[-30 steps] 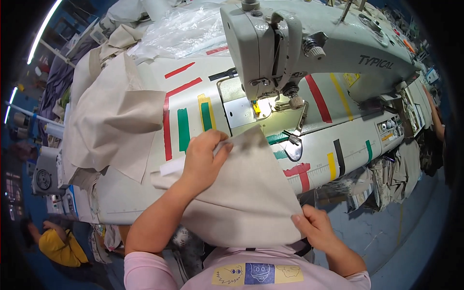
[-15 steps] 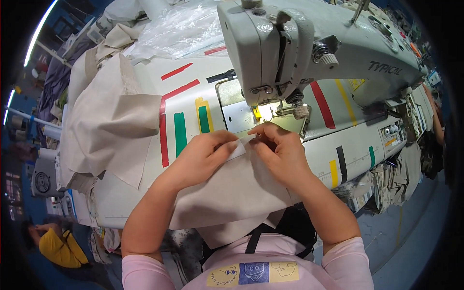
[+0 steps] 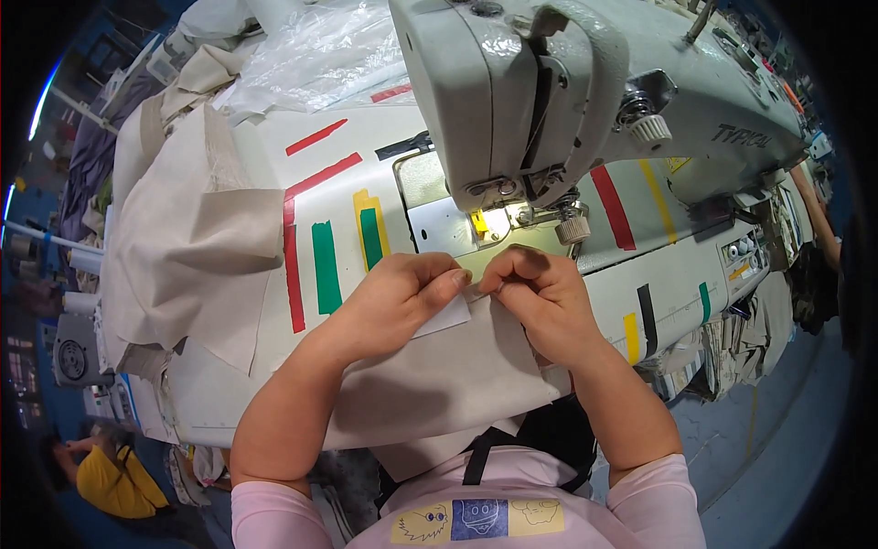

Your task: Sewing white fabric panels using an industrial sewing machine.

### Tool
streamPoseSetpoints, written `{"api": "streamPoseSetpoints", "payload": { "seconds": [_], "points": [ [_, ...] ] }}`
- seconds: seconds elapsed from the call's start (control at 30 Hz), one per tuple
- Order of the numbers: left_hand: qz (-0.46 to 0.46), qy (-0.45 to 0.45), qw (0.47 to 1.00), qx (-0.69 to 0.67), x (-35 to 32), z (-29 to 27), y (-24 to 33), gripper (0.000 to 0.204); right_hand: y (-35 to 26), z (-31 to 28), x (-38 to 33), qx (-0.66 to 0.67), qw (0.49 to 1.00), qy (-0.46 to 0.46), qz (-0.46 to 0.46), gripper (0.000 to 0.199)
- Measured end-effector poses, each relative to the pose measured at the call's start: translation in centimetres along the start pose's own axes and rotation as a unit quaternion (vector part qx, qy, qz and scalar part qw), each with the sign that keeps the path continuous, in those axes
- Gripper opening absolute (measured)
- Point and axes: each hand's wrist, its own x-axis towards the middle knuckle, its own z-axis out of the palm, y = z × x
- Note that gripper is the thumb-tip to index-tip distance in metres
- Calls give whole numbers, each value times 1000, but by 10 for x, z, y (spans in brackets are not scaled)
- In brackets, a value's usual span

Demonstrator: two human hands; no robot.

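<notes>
Just in front of the sewing machine's needle area, my two hands meet at the upper edge of a beige fabric piece (image 3: pixel 439 389). My left hand (image 3: pixel 402 297) pinches that edge between thumb and forefinger, with a small white patch (image 3: pixel 446 317) showing under it. Close beside it, my right hand (image 3: pixel 538 297) is closed in a pinch on the same edge. The fabric hangs over the table's front edge toward my lap. Behind my fingers the sewing machine (image 3: pixel 512 101) stands with its lamp lit over the metal needle plate (image 3: pixel 444 225).
More beige fabric (image 3: pixel 197 247) lies heaped on the left of the table, with clear plastic sheeting (image 3: pixel 320 59) behind it. Coloured tape strips (image 3: pixel 326 270) mark the tabletop. Fabric bundles (image 3: pixel 732 334) hang at the right. A person in yellow (image 3: pixel 119 480) is at the lower left.
Both hands have drawn slightly toward me, away from the needle plate, with the fabric. My right fingers have curled in closer, and more of the white patch shows.
</notes>
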Motion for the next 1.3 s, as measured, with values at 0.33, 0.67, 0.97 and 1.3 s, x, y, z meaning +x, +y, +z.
{"api": "streamPoseSetpoints", "payload": {
  "seconds": [0.33, 0.67, 0.97, 1.3],
  "points": [
    [-18, 19, 997, -69, -2, 3, -3, 30, -2, 1, -4, -6, 998, 28, -52, 15],
    [45, 75, 996, -25, -2, 9, -5, 32, -3, 11, -4, 21, 996, 89, -14, 10],
    [-15, 61, 997, -38, 5, 10, 5, 20, -1, 14, -4, -225, 955, 96, -167, 11],
    [-24, 181, 979, -89, 3, 26, 0, 21, -3, 24, -4, -366, 887, 165, -229, 24]
  ]
}}
